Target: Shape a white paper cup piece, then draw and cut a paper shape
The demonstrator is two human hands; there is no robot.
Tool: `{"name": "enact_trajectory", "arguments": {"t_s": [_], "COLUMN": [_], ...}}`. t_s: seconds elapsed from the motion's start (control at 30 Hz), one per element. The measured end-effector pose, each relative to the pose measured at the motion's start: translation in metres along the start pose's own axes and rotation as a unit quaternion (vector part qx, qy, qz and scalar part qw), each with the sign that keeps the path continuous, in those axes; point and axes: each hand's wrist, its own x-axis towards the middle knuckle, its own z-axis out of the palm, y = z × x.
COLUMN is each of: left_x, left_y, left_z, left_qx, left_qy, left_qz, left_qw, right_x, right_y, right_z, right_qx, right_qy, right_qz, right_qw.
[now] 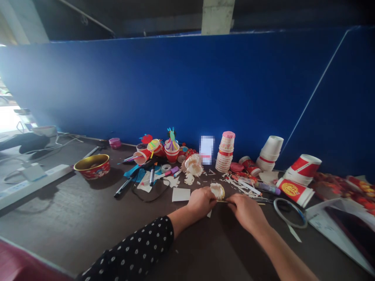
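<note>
Inward, left grip (211, 199) toward right grip (233, 203).

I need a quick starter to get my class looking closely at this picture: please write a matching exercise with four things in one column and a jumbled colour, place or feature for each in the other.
Column one
1. Bowl
2. Left hand
3. Power strip
4. Tallest cup stack

Column two
A. Comes out of a black sleeve with white dots
B. Topped with pink
C. White, on the left side of the table
D. Gold inside, mostly red outside

Right pairs: 1-D; 2-A; 3-C; 4-B
</note>
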Motion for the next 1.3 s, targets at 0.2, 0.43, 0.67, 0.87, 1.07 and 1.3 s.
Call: {"name": "enact_trajectory", "arguments": {"t_s": [0.2, 0.43, 0.67, 0.87, 1.07, 1.3], "left_x": [-0.001, -0.001, 0.000, 0.000, -0.002, -0.002], "left_y": [0.000, -0.001, -0.001, -0.001, 0.004, 0.004], "left_z": [0.000, 0.000, -0.001, 0.000, -0.005, -0.007], "left_qx": [-0.003, -0.008, -0.004, -0.002, -0.014, -0.018], "left_qy": [-0.001, -0.011, -0.012, -0.003, -0.008, -0.025], "left_qz": [-0.001, -0.007, -0.001, 0.003, -0.014, -0.022], "left_qw": [1.000, 1.000, 1.000, 1.000, 1.000, 0.999], "right_x": [0.007, 0.010, 0.008, 0.005, 0.007, 0.014], "right_y": [0.001, -0.001, 0.016, 0.033, 0.008, -0.014], "right_z": [0.002, -0.003, -0.010, -0.015, -0.010, 0.005], "right_qx": [0.008, -0.047, -0.056, -0.027, 0.081, 0.099], "right_qy": [0.010, -0.006, -0.030, -0.060, 0.050, 0.031], "right_qz": [-0.023, -0.024, 0.006, 0.008, -0.062, -0.104], "right_qw": [1.000, 0.999, 0.998, 0.998, 0.994, 0.989]}}
